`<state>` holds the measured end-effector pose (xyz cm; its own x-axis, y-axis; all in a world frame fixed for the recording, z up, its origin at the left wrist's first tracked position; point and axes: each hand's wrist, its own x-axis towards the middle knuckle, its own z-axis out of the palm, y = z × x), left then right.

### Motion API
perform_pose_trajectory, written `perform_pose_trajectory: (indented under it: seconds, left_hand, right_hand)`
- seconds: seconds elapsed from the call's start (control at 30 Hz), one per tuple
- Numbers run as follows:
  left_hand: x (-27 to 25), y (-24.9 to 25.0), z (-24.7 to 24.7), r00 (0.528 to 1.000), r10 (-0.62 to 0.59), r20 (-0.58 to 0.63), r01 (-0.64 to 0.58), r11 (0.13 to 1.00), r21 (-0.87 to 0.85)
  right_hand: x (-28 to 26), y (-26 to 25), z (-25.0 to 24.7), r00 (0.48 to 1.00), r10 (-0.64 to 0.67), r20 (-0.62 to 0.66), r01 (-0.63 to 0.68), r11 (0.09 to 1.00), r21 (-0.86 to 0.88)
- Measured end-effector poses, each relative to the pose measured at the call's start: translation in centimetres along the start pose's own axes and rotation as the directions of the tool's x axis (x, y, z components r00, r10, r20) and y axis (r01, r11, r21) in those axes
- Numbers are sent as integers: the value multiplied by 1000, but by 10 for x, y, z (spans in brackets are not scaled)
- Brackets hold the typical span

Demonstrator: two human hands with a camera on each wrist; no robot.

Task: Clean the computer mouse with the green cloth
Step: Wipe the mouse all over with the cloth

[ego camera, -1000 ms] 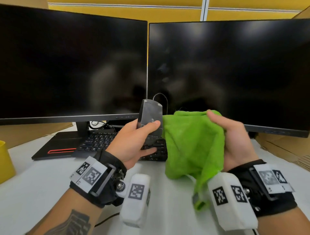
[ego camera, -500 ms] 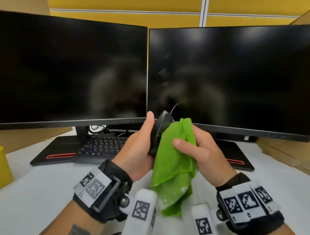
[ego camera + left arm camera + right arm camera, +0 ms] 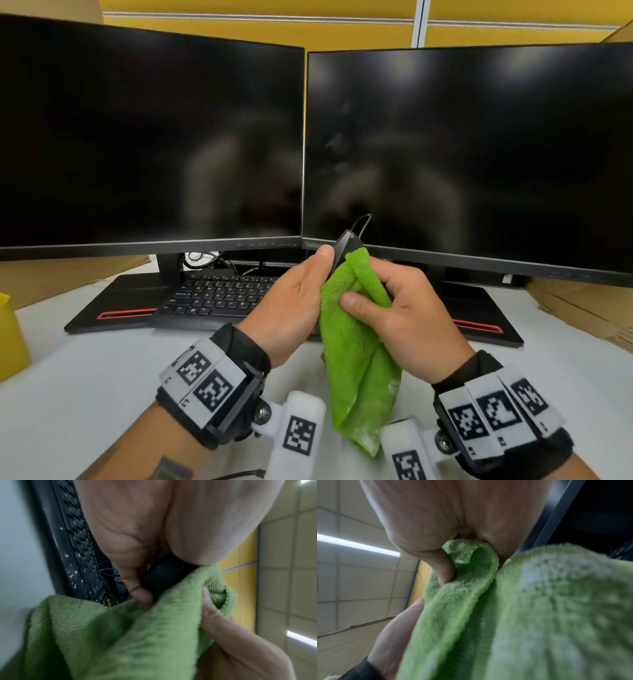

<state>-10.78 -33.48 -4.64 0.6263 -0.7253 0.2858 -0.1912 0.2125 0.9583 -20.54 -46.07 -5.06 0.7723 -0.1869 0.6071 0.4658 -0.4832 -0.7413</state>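
My left hand grips a black wired computer mouse held upright above the desk; only its top end and cable show in the head view. In the left wrist view the mouse sits dark between thumb and fingers. My right hand grips the green cloth and presses it against the mouse's right side, thumb on the outside of the fold. The cloth hangs down below both hands. In the right wrist view the cloth fills the frame and hides the mouse.
Two dark monitors stand close behind the hands. A black keyboard lies on the white desk under the left monitor. A yellow container sits at the far left, cardboard boxes at the right.
A second ago the cloth was spread open beside the mouse. Since then my right hand closed the cloth onto the mouse, and both hands came together and dropped slightly.
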Motion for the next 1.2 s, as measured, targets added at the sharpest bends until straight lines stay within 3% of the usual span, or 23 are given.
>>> perform_pose_trajectory:
  seconds: [0.13,0.27,0.33,0.4,0.43,0.5,0.57,0.63,0.8,0.87,1.03,1.2]
  left_hand:
    - [0,-1,-1,998,19,61,-23,998,61]
    - [-7,5,4,992,-1,124,-11,995,95]
    - [-10,9,3,988,21,150,-38,993,112]
    - [-12,12,3,987,31,158,-41,997,60]
    - [-11,13,2,990,32,138,-37,999,30]
    - [-9,11,0,997,34,66,-33,999,-18]
    - [-5,8,-3,999,33,-5,-34,997,-66]
    - [-1,4,-6,999,35,-40,-38,996,-78]
    - [-3,7,-10,995,91,37,-96,980,177]
    - [-4,9,-11,990,101,94,-120,969,218]
    - [-5,4,-12,980,7,197,-64,957,284]
    - [-5,-2,-15,960,-60,274,-57,913,403]
  right_hand:
    - [1,-4,-3,991,-56,-122,56,998,-5]
    - [7,1,-19,949,-62,-309,56,998,-30]
    - [8,2,-25,929,-28,-368,10,999,-50]
    - [8,0,-28,929,77,-361,-44,994,99]
    - [8,-3,-29,934,149,-325,-57,960,276]
    - [7,-7,-31,945,267,-191,-87,765,638]
    - [5,-10,-35,949,308,-76,-130,596,793]
    - [5,-8,-36,947,321,-25,-162,541,825]
    - [11,2,-36,917,383,-111,-156,602,783]
    - [11,7,-39,917,390,-82,-171,572,802]
    - [11,11,-39,862,498,-88,-225,533,816]
    - [10,17,-37,813,576,-87,-358,611,707]
